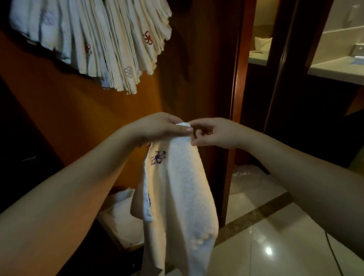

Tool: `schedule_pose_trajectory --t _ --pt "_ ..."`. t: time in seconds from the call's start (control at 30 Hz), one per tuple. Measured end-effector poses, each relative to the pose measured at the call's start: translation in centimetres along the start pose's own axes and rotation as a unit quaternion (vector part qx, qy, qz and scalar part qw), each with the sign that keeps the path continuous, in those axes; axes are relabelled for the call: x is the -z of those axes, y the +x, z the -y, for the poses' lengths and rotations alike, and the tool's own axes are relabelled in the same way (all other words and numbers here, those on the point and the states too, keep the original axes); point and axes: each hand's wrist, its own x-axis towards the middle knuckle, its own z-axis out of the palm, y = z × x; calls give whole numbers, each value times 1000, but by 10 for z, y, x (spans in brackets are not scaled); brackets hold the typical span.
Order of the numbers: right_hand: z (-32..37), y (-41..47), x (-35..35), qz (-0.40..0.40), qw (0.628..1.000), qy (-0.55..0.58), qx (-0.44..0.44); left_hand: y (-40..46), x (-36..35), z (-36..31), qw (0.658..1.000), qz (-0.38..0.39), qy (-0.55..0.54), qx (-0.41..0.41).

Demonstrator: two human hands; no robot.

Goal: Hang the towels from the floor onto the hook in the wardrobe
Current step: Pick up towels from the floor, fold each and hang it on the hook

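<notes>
A white towel (pixel 179 192) with a purple embroidered mark hangs down in front of me. My left hand (pixel 157 128) grips its top edge, thumb laid across the fold. My right hand (pixel 214 133) meets it from the right and pinches the same top corner between finger and thumb. Above, at the upper left, several white towels (pixel 101 41) with red and pale marks hang bunched together inside the wardrobe; the hook that carries them is hidden above the frame. More white towels (pixel 122 215) lie on the wardrobe floor behind the hanging one.
The wardrobe's orange-brown back panel (pixel 71 113) fills the left. Its wooden side post (pixel 235 93) stands just right of my hands. A glossy tiled floor (pixel 275 238) lies at the lower right, with a bathroom counter (pixel 339 72) beyond a doorway.
</notes>
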Motion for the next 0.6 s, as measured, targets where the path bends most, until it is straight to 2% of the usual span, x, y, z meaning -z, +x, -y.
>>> schedule_pose_trajectory --t 0.1,0.23,0.33,0.4,0.5,0.6 --pt "3 2 -6 37 998 -52 13 -9 -4 2 999 13 30 12" --pt "12 2 -13 92 995 -11 37 -22 -13 2 997 30 60 37" --pt "14 1 -16 132 988 -72 37 -31 -14 0 994 11 88 59" --pt "15 -5 -15 109 990 -78 36 -40 -12 3 992 13 98 82" --pt "18 -19 -7 40 997 -27 58 -58 -15 19 989 15 100 109" --pt "16 -35 5 -10 999 17 48 -73 -25 42 978 -40 147 142"
